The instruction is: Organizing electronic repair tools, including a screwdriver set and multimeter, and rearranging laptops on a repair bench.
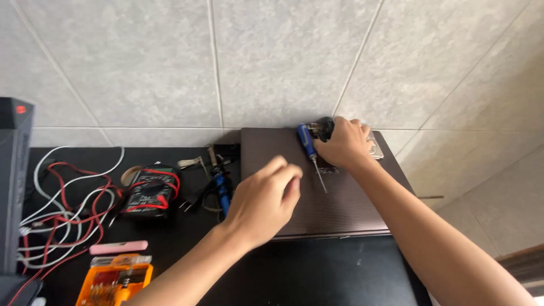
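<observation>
A closed brown laptop (345,198) lies on a black table (317,272) against a tiled wall. My right hand (344,143) rests at the laptop's far edge, fingers closed over a small dark part and a silvery piece (375,148) beside it. A blue-handled screwdriver (310,151) lies on the lid just left of that hand, tip toward me. My left hand (266,199) hovers over the laptop's left edge with fingers loosely curled and nothing in it.
Left of the laptop lie a blue soldering iron (221,190), a black multimeter (151,191) wrapped in red leads, tangled red and white wires (62,209), a pink eraser-like bar (118,247) and an orange bit case (113,279). A dark box (12,170) stands at far left.
</observation>
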